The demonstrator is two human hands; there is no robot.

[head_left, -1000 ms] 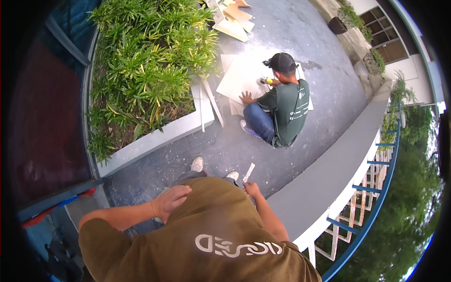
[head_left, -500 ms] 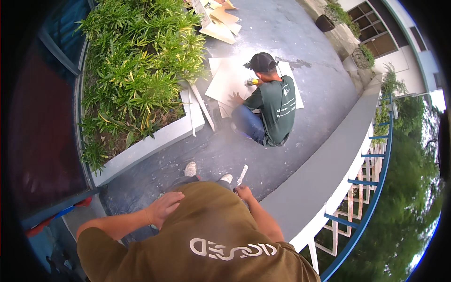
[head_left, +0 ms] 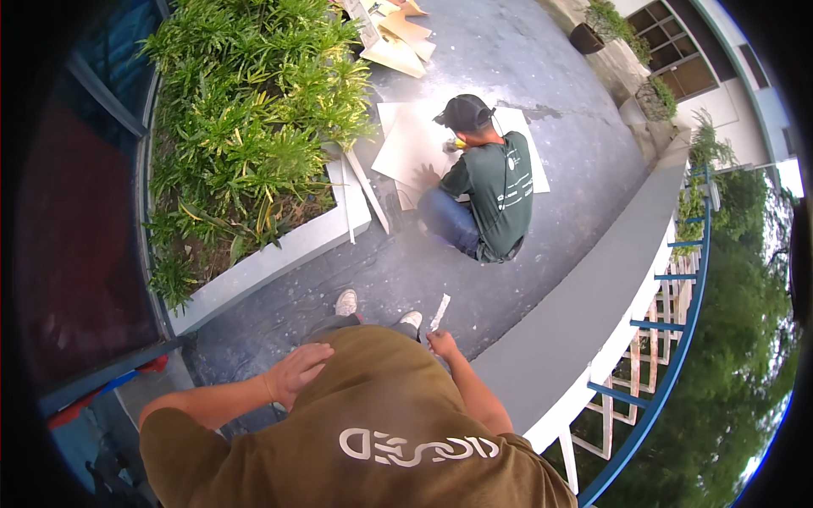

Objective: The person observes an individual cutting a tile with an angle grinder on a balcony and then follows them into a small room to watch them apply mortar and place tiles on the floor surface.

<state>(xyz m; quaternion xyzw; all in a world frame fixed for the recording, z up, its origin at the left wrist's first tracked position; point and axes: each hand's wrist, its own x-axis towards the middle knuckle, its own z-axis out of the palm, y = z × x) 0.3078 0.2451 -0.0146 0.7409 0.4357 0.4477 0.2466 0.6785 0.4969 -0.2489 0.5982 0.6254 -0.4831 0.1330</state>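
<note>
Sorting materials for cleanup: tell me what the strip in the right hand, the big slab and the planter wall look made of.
Strip: pale, thin and stiff, probably a tile offcut, pinched in the right hand; too small to be sure.
Slab: cream, flat, smooth and matt with straight edges, likely ceramic tile.
Planter wall: white painted masonry or concrete, judging by its thick plain face.

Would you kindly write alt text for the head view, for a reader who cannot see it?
Seen from above, a person's right hand holds a thin pale strip while the left hand rests flat on their olive shirt. Ahead, a co-worker crouches over a large pale tile beside a raised planter.
</note>
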